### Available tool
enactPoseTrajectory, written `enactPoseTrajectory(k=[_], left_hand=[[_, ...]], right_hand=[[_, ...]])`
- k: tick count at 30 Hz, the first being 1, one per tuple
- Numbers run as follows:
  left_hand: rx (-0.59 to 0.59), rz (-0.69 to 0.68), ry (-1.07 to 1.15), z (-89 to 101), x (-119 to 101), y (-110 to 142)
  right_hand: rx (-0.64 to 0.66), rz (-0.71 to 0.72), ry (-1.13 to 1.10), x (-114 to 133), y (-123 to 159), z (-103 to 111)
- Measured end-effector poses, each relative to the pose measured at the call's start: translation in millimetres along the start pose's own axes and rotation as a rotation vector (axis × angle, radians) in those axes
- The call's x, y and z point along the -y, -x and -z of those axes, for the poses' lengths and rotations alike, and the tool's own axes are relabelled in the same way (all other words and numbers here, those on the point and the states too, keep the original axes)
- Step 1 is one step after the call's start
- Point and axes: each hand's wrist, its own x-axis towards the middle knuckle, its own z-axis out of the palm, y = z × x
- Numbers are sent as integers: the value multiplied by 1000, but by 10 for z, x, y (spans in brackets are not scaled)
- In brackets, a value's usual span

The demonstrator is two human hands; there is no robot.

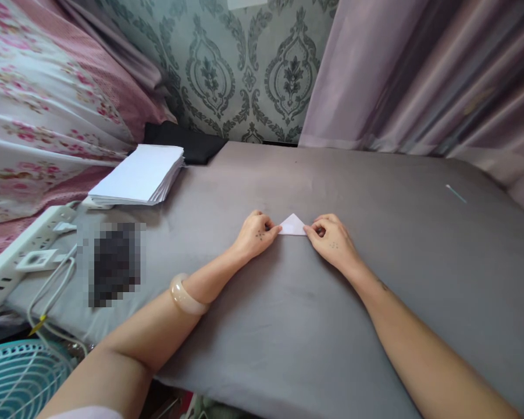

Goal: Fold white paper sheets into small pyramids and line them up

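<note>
A small white folded paper triangle [292, 225] is between my two hands, its peak pointing away from me and its long edge facing me. My left hand [258, 233] pinches its left corner between thumb and fingers. At the opposite corner, my right hand [331, 240] grips the paper in the same way. Both hands are low over the grey cloth of the table [314, 326]. A pale bangle [187, 295] circles my left forearm.
Back left lies a stack of white paper [137, 171] beside a black folded item [192, 141]. A power strip [30, 250] with white cables runs along the left edge, near a blurred dark object [117, 263]. A teal fan [21, 378] stands below. A thin stick [456, 194] lies far right.
</note>
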Motion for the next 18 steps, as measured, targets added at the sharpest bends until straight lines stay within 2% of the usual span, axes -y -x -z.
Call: enactPoseTrajectory(k=[8, 12, 15, 18], left_hand=[[-6, -27, -13, -42, 59, -19], [-21, -91, -17, -41, 132, -20], [9, -186, -32, -37, 182, -26], [68, -370, -124, -29, 196, -33]], right_hand=[[31, -32, -9, -17, -20, 12], [54, -44, -38, -53, -37, 27], [51, -36, -38, -72, -35, 31], [56, 28, -3, -63, -8, 30]])
